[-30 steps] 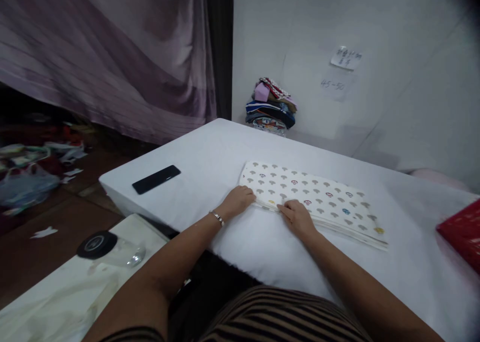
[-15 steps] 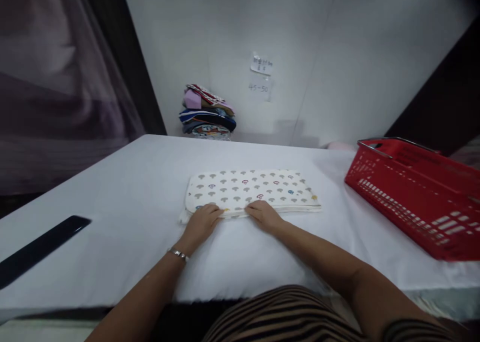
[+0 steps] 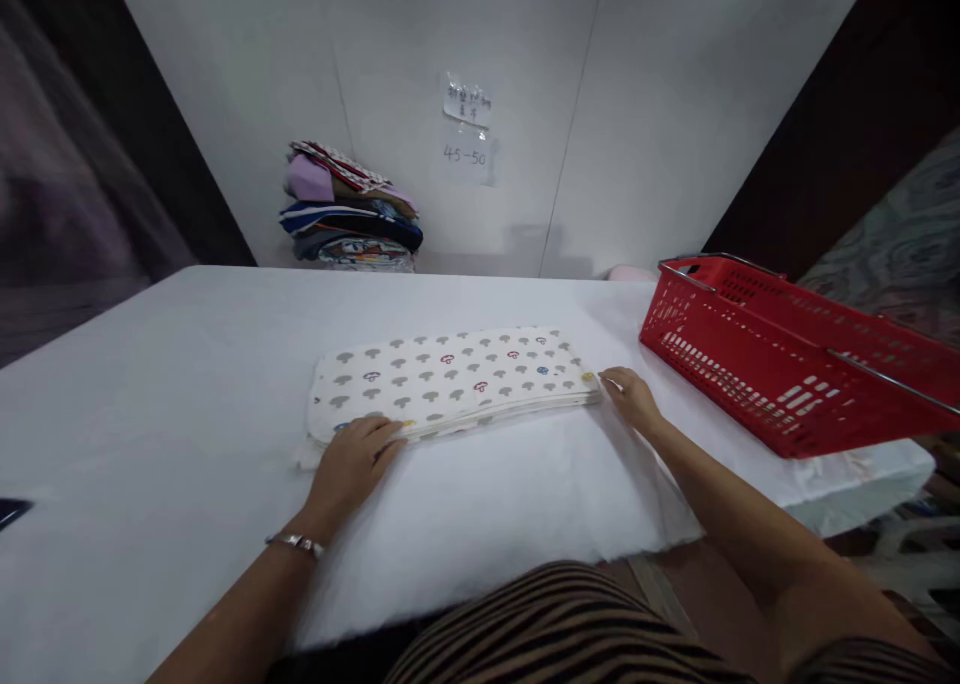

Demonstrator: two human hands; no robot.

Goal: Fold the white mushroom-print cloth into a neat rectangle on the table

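Observation:
A folded white fabric printed with grey mushrooms and a few coloured ones lies flat on the white-covered table. My left hand rests on its near left edge, fingers stretched over the top and thumb against the front. At the right end, my right hand reaches the corner with its fingertips, fingers extended and slightly apart. The layers show along the near edge. A metal bracelet circles my left wrist.
To the right stands a red plastic basket with metal handles. Against the back wall is a stack of folded fabrics, beside paper notes taped up. A dark flat object lies at the left edge of view.
My right hand has slid from the middle of the fabric's front edge to its right corner. My left hand stays near the left front edge. The view has turned right.

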